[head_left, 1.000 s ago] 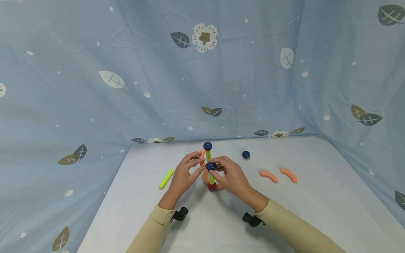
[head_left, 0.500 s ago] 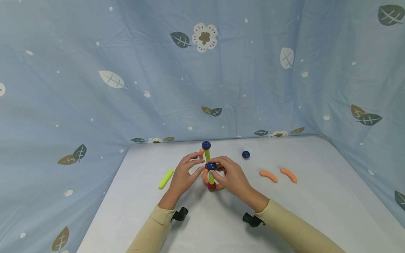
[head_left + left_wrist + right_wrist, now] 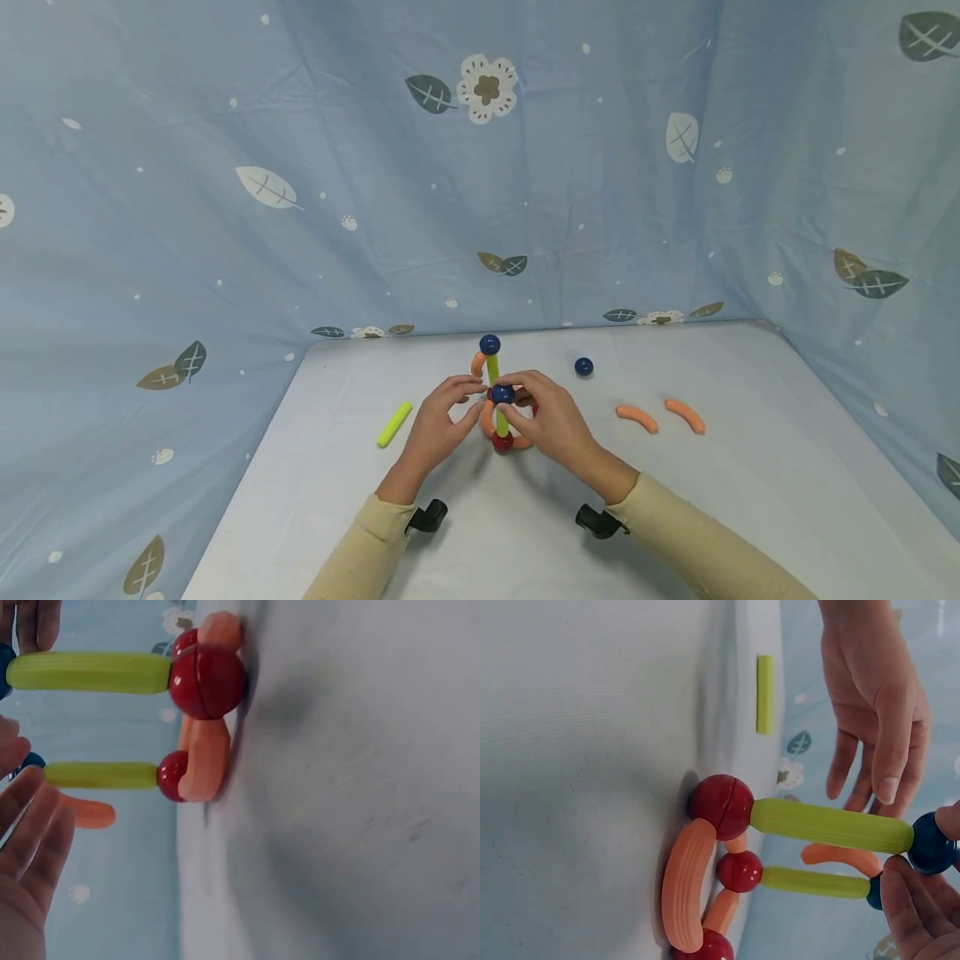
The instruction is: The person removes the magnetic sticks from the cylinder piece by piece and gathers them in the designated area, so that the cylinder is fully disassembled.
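A magnetic stick-and-ball structure stands on the table, its base made of red balls joined by orange curved sticks. Two upright green sticks rise from it, each topped by a blue ball. My right hand pinches the near blue ball between thumb and fingers. From the far blue ball an orange curved stick sticks out to the left with its other end free. Close beside it is my left hand, fingers loosely bent and holding nothing. My right fingers hide part of the base in the head view.
A loose green stick lies on the white table to the left. Toward the back right sits a single blue ball. Two orange curved sticks lie at the right. Patterned blue cloth surrounds the table's back and sides.
My left fingers have come away from the orange curved stick and lowered slightly. That stick and the far blue ball have shifted a little to the left. My right hand stays in place.
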Tool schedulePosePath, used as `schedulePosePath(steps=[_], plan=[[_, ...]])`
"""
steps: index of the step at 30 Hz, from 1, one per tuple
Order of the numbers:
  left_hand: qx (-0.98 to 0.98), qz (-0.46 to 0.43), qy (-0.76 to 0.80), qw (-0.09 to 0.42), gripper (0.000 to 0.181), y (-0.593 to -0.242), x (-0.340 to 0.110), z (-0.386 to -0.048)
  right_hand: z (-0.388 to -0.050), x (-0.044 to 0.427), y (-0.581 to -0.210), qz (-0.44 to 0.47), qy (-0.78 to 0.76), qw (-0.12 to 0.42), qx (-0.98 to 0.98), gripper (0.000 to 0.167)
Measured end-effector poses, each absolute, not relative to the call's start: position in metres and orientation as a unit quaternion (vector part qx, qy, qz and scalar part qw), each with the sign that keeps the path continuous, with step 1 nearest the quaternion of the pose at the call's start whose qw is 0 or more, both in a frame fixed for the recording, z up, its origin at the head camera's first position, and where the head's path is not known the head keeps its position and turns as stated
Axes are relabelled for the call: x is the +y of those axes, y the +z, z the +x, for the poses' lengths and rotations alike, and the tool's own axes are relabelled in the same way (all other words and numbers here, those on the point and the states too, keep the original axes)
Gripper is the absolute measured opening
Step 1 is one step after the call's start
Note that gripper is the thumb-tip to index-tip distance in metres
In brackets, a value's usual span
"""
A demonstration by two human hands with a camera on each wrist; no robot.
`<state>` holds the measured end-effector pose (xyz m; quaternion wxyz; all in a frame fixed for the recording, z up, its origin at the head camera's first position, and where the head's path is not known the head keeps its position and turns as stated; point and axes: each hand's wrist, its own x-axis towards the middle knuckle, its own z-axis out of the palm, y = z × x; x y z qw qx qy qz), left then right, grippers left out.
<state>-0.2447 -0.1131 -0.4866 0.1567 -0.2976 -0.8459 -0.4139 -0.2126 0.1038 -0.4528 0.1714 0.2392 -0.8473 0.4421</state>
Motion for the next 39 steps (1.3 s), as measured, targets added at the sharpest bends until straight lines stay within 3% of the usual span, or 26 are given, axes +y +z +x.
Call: schedulePosePath(steps=[6,9,39], plan=[[-0.835,-0.282,-0.468,0.068,0.031,-0.495,-0.109,-0.237,-0.212,0.104,-0.452,0.238,0.442,0.169,-0.848,0.037],[-0.826,-0.273,-0.491,0.047,0.032,-0.498,-0.106,-0.234,-0.212,0.104,-0.451,0.241,0.444,0.166,-0.847,0.035],[-0.830,-0.253,-0.493,0.059,0.017,-0.498,-0.094,-0.230,-0.208,0.110,-0.452,0.233,0.458,0.154,-0.844,0.038]])
